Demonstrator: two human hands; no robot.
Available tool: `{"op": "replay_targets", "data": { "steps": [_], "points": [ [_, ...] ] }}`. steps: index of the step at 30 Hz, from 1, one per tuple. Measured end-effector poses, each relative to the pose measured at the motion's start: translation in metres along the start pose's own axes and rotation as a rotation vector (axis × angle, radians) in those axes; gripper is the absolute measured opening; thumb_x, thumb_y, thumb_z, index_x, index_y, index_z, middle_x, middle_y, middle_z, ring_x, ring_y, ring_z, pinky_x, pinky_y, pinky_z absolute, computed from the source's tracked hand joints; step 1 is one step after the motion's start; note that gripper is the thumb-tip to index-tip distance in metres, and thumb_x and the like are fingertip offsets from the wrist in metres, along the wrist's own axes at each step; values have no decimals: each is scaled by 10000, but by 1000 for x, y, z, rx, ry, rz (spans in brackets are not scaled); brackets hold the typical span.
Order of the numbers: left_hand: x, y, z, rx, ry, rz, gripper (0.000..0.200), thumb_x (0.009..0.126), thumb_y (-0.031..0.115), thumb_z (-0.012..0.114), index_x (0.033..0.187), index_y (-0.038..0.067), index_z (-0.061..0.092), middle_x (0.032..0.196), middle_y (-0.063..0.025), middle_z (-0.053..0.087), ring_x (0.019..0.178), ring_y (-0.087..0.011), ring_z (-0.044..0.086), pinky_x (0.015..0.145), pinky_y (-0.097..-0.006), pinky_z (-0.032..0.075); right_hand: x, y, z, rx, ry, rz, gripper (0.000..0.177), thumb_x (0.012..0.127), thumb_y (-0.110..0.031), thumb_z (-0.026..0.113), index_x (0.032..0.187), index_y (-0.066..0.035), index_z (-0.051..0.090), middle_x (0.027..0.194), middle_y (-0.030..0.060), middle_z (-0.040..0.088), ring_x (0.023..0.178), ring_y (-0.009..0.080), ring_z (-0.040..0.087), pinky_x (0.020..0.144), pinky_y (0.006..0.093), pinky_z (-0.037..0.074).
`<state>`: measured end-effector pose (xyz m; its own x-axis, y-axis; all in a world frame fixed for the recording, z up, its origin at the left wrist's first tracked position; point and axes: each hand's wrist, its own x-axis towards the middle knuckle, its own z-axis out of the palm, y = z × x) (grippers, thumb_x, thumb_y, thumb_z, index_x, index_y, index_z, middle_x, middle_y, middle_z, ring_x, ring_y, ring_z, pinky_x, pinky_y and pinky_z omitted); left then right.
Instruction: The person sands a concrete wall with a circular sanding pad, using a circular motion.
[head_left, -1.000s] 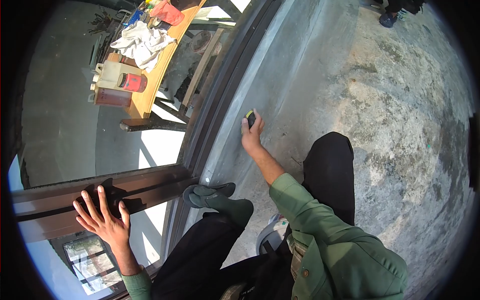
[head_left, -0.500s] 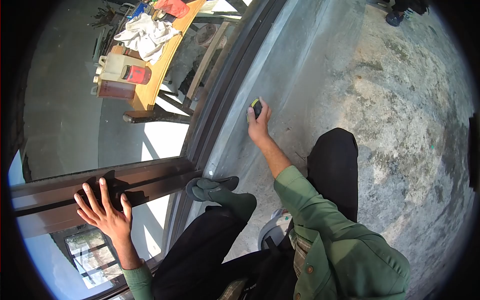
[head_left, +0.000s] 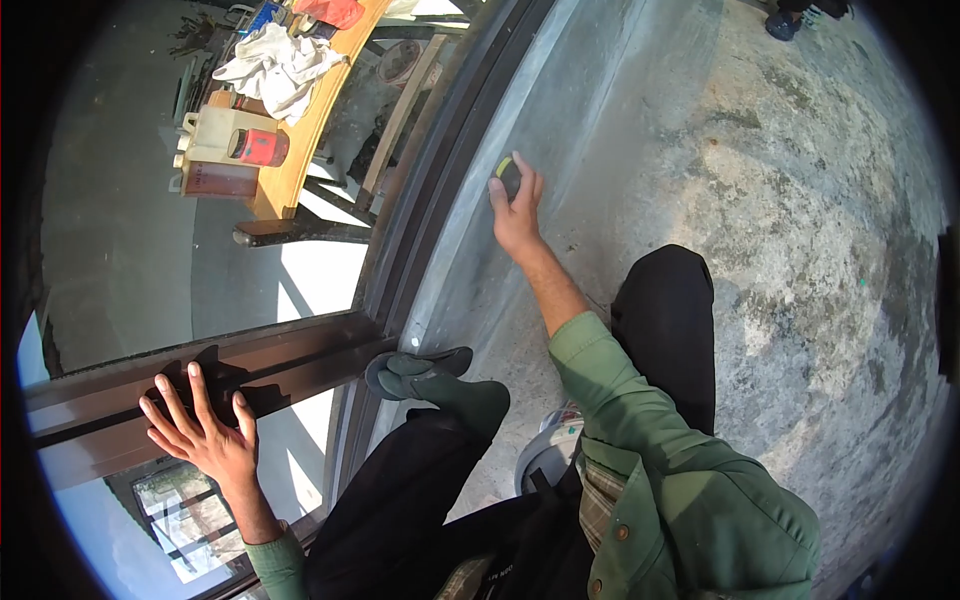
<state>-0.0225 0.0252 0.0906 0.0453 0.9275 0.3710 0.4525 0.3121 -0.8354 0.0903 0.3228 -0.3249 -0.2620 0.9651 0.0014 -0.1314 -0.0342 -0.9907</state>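
My left hand (head_left: 208,438) lies with its fingers spread against the dark brown window frame (head_left: 300,350). Out in front, my right hand (head_left: 520,212) grips a small black block with a yellow edge (head_left: 509,178), thumb on one side and fingers on the other. It is held close over the smooth grey concrete ledge (head_left: 560,110) that runs beside the frame; the palm side of the block is hidden. My foot in a dark sock and sandal (head_left: 440,385) rests by the corner of the frame.
Behind the glass stands a wooden table (head_left: 325,110) with a white cloth (head_left: 275,68), plastic jugs (head_left: 218,135) and a red-labelled jar (head_left: 260,147). A whitish bucket (head_left: 545,455) sits between my legs. Rough concrete floor (head_left: 810,250) stretches right; another person's shoe (head_left: 782,25) shows at the top.
My right hand has moved a little farther forward along the ledge with the block. My left hand stays on the frame, and the whole view has shifted slightly.
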Motion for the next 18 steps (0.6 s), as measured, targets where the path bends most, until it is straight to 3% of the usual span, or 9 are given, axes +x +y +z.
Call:
{"op": "replay_targets", "data": {
  "steps": [3, 7, 11, 13, 16, 18],
  "points": [
    [2, 0, -1, -12, 16, 5, 600, 996, 491, 539, 1546, 260, 479, 1662, -74, 343, 1548, -368, 245, 1257, -512, 86, 30, -2, -16, -15, 29, -61, 630, 1056, -373, 524, 1573, -143, 246, 1509, 255, 224, 1388, 453, 304, 1164, 554, 301],
    [-1, -2, -1, -2, 0, 2, 597, 998, 493, 536, 1545, 260, 480, 1665, -77, 336, 1551, -371, 238, 1260, -502, 81, 6, 72, -4, 34, 61, 347, 650, 1049, -394, 539, 1572, -137, 252, 1529, 269, 205, 1382, 435, 332, 1161, 530, 322],
    [-1, -2, -2, 4, -15, 6, 597, 997, 494, 535, 1544, 260, 481, 1664, -79, 337, 1551, -372, 237, 1260, -504, 77, -42, 60, 9, -11, -11, 297, 640, 1049, -398, 539, 1564, -126, 274, 1512, 267, 230, 1378, 428, 338, 1152, 526, 336],
    [1, -1, -2, 3, 0, 4, 601, 996, 495, 535, 1546, 259, 478, 1662, -82, 340, 1550, -373, 240, 1260, -507, 75, -23, 24, 3, -8, -15, 91, 646, 1049, -402, 540, 1565, -122, 273, 1497, 264, 245, 1375, 421, 343, 1144, 512, 350],
    [2, -1, -1, -8, 16, 12, 602, 996, 494, 536, 1547, 259, 476, 1662, -84, 341, 1549, -375, 242, 1259, -509, 74, 27, 12, -10, -31, 31, -42, 652, 1052, -397, 534, 1572, -123, 252, 1493, 262, 240, 1373, 422, 343, 1134, 515, 363],
    [0, -2, -1, -7, 5, 14, 601, 996, 495, 536, 1546, 259, 478, 1661, -85, 343, 1548, -375, 242, 1259, -510, 76, 32, 28, -13, -38, 68, 55, 649, 1054, -389, 527, 1574, -123, 245, 1495, 261, 239, 1371, 428, 342, 1131, 522, 365]
  ]
}}
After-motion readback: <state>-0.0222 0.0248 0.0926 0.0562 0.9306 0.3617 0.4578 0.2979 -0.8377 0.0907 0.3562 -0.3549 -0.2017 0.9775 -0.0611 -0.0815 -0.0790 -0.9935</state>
